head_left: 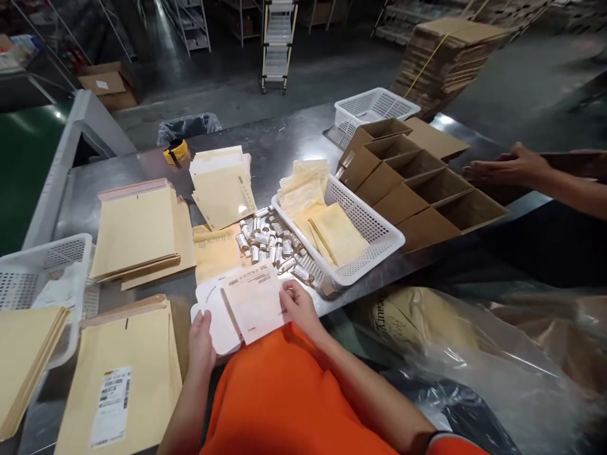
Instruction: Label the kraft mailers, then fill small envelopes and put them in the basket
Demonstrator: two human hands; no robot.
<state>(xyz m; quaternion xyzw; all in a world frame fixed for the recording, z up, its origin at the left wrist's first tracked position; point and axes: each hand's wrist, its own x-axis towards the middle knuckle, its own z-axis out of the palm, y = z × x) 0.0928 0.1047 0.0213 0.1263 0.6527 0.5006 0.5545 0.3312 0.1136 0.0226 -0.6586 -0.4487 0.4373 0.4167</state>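
Note:
My left hand [203,338] pinches the left edge of a white cardboard mailer [226,335] with a rounded corner, close to the table's front edge. Between the fingers of my right hand [300,303] is the right edge of a pale printed sheet [256,300], which overlaps the mailer. Just beyond the sheet lies a heap of small labelled bottles [270,240] with white caps. A yellow printed bag [215,253] lies left of the bottles. Right of them, a white plastic basket [379,258] holds yellow pouches [339,234].
Stacks of padded envelopes [133,230] lie on the left, one bearing a shipping label [111,404]. Open cardboard boxes [417,167] stand at the right, where a co-worker's hand [515,165] reaches in. A plastic-wrapped bundle [455,328] is at lower right.

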